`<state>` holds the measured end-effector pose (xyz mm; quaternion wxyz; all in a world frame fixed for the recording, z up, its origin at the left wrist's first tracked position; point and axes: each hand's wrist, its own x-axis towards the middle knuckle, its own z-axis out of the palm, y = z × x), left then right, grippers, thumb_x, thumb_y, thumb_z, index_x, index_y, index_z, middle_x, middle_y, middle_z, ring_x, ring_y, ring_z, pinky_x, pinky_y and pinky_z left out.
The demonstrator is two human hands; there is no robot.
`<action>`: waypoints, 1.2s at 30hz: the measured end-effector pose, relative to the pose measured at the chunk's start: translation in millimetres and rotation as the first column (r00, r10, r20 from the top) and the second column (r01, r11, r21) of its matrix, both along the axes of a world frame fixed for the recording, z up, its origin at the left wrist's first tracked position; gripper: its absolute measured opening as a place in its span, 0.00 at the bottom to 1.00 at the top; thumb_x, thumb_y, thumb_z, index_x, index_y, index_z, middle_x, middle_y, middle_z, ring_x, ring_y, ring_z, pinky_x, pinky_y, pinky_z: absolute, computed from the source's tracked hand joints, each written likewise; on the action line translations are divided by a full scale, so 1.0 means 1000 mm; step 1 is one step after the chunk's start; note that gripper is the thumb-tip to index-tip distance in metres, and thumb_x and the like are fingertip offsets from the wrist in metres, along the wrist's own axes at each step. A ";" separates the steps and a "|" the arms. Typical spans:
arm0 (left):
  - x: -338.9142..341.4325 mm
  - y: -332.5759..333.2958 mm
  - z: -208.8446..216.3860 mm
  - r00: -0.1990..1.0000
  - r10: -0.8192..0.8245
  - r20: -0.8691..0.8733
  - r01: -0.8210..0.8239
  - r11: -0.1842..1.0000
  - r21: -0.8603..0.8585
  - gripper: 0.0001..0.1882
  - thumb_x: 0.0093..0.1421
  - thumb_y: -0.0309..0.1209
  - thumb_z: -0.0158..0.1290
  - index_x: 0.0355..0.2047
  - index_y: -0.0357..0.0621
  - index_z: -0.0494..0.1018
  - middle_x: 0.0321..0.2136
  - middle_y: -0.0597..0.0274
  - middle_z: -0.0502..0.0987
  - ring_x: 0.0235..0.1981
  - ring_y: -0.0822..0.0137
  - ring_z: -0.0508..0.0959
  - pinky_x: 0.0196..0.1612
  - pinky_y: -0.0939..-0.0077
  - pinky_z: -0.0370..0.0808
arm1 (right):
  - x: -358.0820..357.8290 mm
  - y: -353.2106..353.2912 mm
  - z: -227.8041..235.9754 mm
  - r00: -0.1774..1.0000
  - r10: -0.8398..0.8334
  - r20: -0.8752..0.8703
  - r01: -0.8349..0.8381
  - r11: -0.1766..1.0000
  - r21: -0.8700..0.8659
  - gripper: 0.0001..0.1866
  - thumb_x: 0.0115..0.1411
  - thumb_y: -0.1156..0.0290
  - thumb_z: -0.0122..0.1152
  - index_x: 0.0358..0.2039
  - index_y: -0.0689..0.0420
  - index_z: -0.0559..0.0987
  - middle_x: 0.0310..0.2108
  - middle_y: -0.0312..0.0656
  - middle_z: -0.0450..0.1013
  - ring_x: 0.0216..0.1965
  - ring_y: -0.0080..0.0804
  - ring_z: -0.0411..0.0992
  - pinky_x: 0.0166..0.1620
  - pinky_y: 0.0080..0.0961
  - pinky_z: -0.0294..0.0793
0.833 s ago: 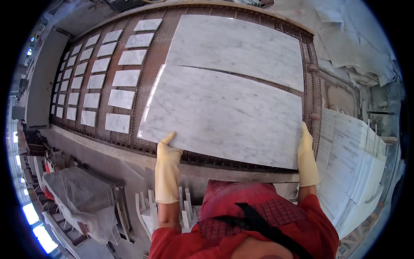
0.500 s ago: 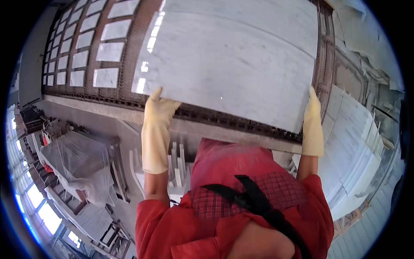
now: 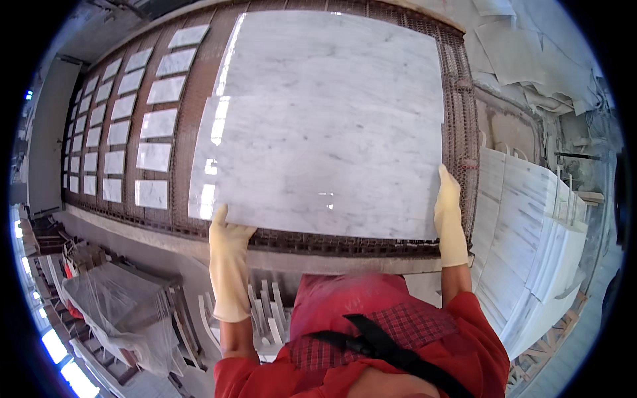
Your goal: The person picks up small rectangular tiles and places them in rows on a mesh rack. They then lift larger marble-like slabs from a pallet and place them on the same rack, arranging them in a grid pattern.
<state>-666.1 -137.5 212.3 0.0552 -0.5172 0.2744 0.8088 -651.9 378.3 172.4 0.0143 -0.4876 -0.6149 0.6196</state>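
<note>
A large polished white marble slab [image 3: 318,179] with grey veins lies on a brown mesh conveyor belt [image 3: 458,99]. A second marble slab [image 3: 332,56] of similar look is on its far side; whether their edges meet or overlap, I cannot tell. In a cream rubber glove, my left hand [image 3: 229,259] grips the nearer slab's front edge by its left corner, thumb on top and the other fingers partly hidden beneath. My right hand [image 3: 450,215], gloved likewise, holds the right edge near the front corner, with its fingers mostly out of sight.
Several rows of small white stone tiles [image 3: 159,123] lie on the belt at the left. A pale ledge [image 3: 358,264] runs along the belt's front. Large stone slabs [image 3: 511,225] lean at the right. A plastic-covered stack [image 3: 126,312] stands at lower left.
The view has shifted, so belt, slabs and both hands sit lower in the picture and more of the far slab shows. Both hands keep hold of the nearer slab's edges.
</note>
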 end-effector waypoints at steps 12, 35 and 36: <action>0.000 0.018 0.016 0.984 -0.132 -0.122 0.111 0.980 -0.166 0.30 0.77 0.42 0.43 0.71 0.35 0.61 0.71 0.42 0.64 0.71 0.40 0.65 0.68 0.31 0.67 | -0.022 -0.009 0.040 1.000 0.020 0.013 -0.020 0.999 0.039 0.36 0.72 0.48 0.59 0.69 0.64 0.73 0.69 0.46 0.70 0.69 0.36 0.66 0.71 0.33 0.59; 0.020 0.033 0.020 0.991 0.089 -0.099 -0.090 0.996 -0.007 0.32 0.78 0.38 0.43 0.75 0.33 0.51 0.75 0.40 0.56 0.75 0.41 0.59 0.74 0.36 0.59 | 0.003 0.011 -0.006 0.998 0.050 -0.034 -0.048 0.997 0.064 0.38 0.70 0.46 0.61 0.67 0.66 0.74 0.67 0.46 0.72 0.66 0.35 0.68 0.69 0.32 0.63; 0.020 0.039 0.029 0.993 0.080 -0.088 -0.082 0.996 -0.021 0.31 0.78 0.36 0.42 0.75 0.33 0.51 0.75 0.39 0.55 0.75 0.41 0.58 0.75 0.37 0.58 | 0.005 0.016 -0.010 0.998 0.056 -0.042 -0.054 0.997 0.055 0.37 0.70 0.46 0.61 0.67 0.66 0.74 0.67 0.45 0.72 0.66 0.35 0.68 0.69 0.32 0.63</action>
